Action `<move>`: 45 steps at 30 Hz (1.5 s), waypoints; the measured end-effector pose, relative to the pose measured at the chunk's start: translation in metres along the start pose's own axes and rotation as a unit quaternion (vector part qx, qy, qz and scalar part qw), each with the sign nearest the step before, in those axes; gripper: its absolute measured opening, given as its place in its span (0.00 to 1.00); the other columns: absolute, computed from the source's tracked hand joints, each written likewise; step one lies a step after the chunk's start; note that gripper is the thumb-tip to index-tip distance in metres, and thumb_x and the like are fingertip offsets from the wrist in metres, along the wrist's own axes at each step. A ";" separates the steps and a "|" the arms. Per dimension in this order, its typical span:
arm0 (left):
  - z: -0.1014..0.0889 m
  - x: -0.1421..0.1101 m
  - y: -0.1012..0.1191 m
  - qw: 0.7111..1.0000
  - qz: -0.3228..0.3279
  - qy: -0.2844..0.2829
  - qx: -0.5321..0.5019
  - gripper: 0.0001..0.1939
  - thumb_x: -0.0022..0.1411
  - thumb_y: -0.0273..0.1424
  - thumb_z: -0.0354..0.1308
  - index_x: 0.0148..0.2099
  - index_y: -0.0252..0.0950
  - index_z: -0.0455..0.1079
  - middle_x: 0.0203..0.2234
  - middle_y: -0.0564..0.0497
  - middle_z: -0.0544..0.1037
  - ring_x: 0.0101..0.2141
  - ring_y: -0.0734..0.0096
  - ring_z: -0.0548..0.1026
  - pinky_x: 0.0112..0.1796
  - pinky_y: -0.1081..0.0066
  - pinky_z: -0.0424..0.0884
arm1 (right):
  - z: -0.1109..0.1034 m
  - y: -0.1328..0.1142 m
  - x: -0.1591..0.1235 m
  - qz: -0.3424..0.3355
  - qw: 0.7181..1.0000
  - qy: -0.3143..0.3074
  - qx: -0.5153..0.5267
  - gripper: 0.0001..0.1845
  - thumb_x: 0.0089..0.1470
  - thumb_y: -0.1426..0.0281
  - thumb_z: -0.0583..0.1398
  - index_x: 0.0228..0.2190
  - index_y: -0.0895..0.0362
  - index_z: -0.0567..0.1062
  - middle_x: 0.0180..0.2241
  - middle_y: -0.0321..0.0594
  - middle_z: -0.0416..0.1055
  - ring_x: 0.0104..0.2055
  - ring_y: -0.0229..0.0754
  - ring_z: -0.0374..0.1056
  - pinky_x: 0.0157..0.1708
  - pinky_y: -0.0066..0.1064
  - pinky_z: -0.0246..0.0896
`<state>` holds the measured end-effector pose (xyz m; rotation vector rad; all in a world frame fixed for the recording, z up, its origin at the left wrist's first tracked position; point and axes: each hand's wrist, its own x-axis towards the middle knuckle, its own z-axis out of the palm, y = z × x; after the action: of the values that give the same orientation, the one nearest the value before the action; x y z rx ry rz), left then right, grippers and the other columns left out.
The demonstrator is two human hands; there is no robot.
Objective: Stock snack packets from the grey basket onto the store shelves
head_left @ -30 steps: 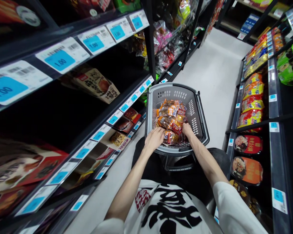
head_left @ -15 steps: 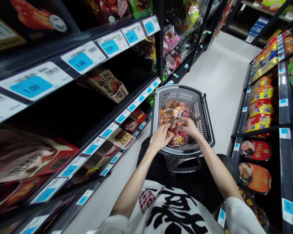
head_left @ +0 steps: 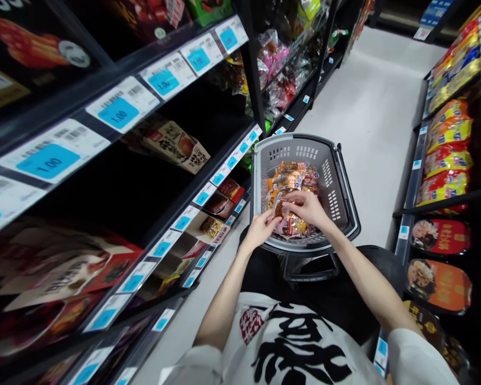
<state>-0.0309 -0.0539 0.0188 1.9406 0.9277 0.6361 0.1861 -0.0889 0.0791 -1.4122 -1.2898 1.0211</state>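
A grey plastic shopping basket (head_left: 260, 166) with slotted walls stands in front of my legs. Inside lie several small orange, red and clear snack packets (head_left: 292, 174). Over the basket's near half, my left hand (head_left: 263, 227) and my right hand (head_left: 307, 207) meet at one small brown snack packet (head_left: 279, 207). The fingers of both hands are closed on its edges, and it sits above the other packets. Its printing is too small to read, and my fingers cover part of it.
At left rises a dark shelf unit (head_left: 116, 160) with price tags and boxed foods. On the right, another shelf holds red and yellow bags (head_left: 444, 184) and red and orange bowl packs (head_left: 441, 286). A pale floor aisle (head_left: 369, 101) runs ahead between them.
My left hand has gone from spread over the packets to pinching the small packet with my right hand. The view has shifted slightly.
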 end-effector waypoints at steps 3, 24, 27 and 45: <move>-0.002 0.001 0.001 0.999 -0.012 -0.010 -0.042 0.18 0.66 0.41 0.66 0.51 0.34 0.79 0.21 0.58 0.73 0.24 0.73 0.71 0.32 0.74 0.70 | 0.004 0.001 0.000 -0.016 1.000 0.024 -0.013 0.14 0.56 0.60 0.68 0.36 0.59 0.86 0.35 0.45 0.84 0.36 0.45 0.79 0.38 0.33 0.71; 0.007 0.013 -0.011 0.944 -0.090 0.182 -0.262 0.26 0.62 0.45 0.69 0.55 0.39 0.66 0.37 0.51 0.81 0.20 0.78 0.74 0.19 0.77 0.69 | 0.006 0.018 -0.010 0.072 0.978 -0.170 -0.100 0.13 0.50 0.62 0.69 0.27 0.60 0.80 0.21 0.32 0.71 0.24 0.36 0.65 0.27 0.26 0.53; 0.005 0.012 -0.012 0.950 -0.098 0.174 -0.239 0.21 0.62 0.47 0.70 0.47 0.37 0.72 0.31 0.54 0.80 0.16 0.80 0.69 0.17 0.77 0.65 | 0.027 0.025 -0.016 0.072 0.981 -0.171 -0.053 0.20 0.54 0.55 0.69 0.27 0.60 0.79 0.22 0.32 0.71 0.25 0.35 0.65 0.27 0.25 0.54; 0.000 0.014 -0.012 0.919 -0.157 0.250 -0.262 0.39 0.63 0.68 0.56 0.22 0.39 0.54 0.16 0.57 0.57 0.20 0.76 0.55 0.24 0.70 0.51 | 0.089 0.029 -0.039 0.152 0.985 -0.043 0.068 0.45 0.52 0.24 0.52 0.19 0.54 0.71 0.19 0.39 0.68 0.23 0.41 0.65 0.25 0.32 0.61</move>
<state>-0.0266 -0.0382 0.0089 1.1372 1.1980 1.0861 0.1020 -0.1188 0.0311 -1.5018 -1.0605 1.3614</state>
